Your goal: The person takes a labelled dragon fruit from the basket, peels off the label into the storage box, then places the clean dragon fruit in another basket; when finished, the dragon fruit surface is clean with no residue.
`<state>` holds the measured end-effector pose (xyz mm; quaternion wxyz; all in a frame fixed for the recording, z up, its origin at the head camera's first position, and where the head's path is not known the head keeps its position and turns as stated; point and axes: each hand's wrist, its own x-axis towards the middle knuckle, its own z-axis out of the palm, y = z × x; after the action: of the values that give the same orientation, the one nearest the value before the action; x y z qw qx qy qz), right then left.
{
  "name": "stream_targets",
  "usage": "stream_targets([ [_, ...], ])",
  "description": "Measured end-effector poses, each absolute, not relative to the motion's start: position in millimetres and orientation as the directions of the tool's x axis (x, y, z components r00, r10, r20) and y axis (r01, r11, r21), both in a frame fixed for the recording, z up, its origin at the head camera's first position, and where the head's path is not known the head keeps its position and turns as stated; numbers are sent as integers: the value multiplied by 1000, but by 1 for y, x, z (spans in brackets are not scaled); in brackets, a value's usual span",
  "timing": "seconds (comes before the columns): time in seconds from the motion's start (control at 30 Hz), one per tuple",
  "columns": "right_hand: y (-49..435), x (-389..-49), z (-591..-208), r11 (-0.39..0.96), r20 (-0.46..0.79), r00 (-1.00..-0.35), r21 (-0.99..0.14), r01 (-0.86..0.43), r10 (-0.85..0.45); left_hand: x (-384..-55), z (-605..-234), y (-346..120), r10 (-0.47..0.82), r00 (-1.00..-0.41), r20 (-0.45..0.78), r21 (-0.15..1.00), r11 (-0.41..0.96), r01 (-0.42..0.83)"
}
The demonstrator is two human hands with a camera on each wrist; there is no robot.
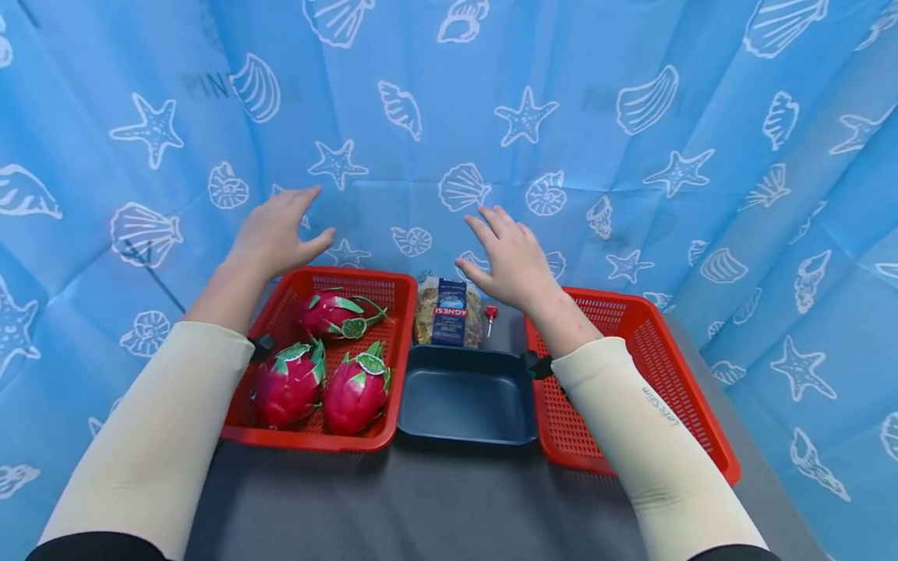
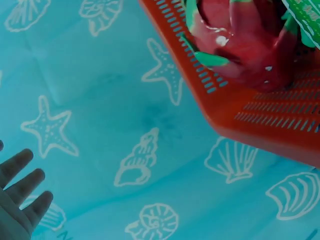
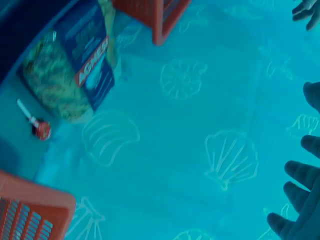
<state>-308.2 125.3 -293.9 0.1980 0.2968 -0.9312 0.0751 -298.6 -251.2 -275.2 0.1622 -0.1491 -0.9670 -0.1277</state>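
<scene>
Raised above the left red basket [image 1: 330, 444], my left hand [image 1: 277, 230] holds nothing, its fingers extended and thumb apart. Three dragon fruits lie in that basket: one at the back [image 1: 330, 313], one at front left [image 1: 284, 389] and one at front right [image 1: 354, 396]. My right hand [image 1: 508, 261] is held up in the air, fingers spread and nothing in them. In the head view it is nearest the Agnesi pasta bag [image 1: 449, 315] and a red lollipop [image 1: 491, 313]. A dark rectangular tray [image 1: 466, 405] sits between the two baskets, in front of the bag.
The right red basket [image 1: 641, 343] stands on the grey table [image 1: 449, 506], partly hidden by my right forearm. A blue curtain [image 1: 449, 101] with white shells and starfish hangs behind the table and round both sides.
</scene>
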Motion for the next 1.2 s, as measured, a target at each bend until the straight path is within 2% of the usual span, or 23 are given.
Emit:
stream_targets([
  [0.27, 114, -288, -306, 729, 452, -668, -55, -683, -591, -265, -275, -261, 246, -859, 448, 247, 890, 383],
  [0.43, 105, -275, -314, 659, 494, -596, -62, -750, -633, -238, -281, -264, 256, -796, 548, 223, 873, 434],
  [0.57, 96, -262, -315, 620, 491, -574, -84, -780, -655, -219, -293, -268, 248, -755, 607, 216, 863, 457],
  [0.77, 83, -238, -314, 547, 493, -545, -157, -822, -678, -188, -309, -271, 178, -749, 638, 283, 851, 443],
  [1.0, 72, -210, -329, 512, 483, -590, -298, -805, -647, -158, -330, -269, 67, -786, 615, 373, 853, 364],
  [1.2, 58, -196, -353, 502, 388, -665, -446, -741, -638, -143, -351, -266, 5, -825, 565, 420, 859, 293],
])
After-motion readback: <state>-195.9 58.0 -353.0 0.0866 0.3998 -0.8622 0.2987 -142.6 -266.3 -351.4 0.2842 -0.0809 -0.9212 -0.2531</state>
